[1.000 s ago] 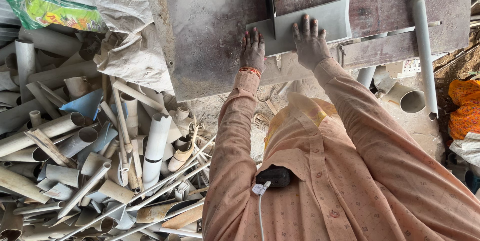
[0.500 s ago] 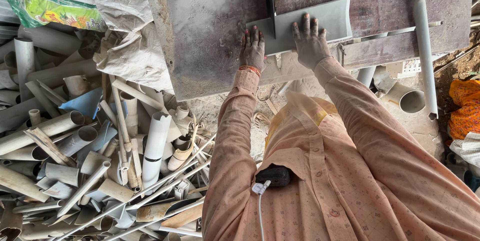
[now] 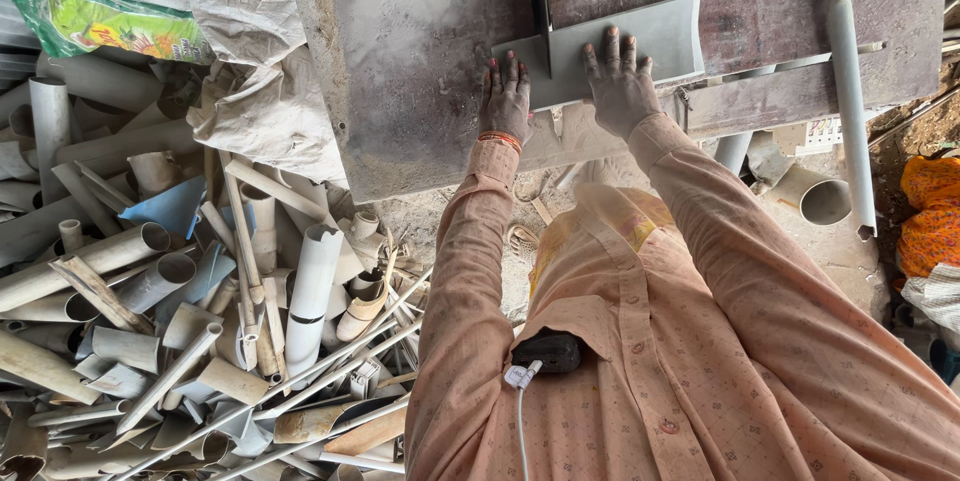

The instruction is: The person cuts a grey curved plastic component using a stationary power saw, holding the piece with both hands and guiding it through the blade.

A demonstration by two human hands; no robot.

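A flat grey plastic sheet piece lies on a dusty grey-brown work table, against a thin upright saw blade or guide. My left hand presses flat on the sheet's left near corner, fingers spread. My right hand presses flat on the sheet's middle, to the right of the blade. Both arms wear peach sleeves. Neither hand grips anything; both lie palm down on the sheet.
A heap of cut pale plastic pipes and strips covers the ground at left. Sacks and a green printed bag lie beyond. A long grey pipe rests on the table's right; pipe ends under it. Orange cloth at right.
Both hands have stayed flat on the grey sheet; it has shifted only very slightly along the blade, if at all.
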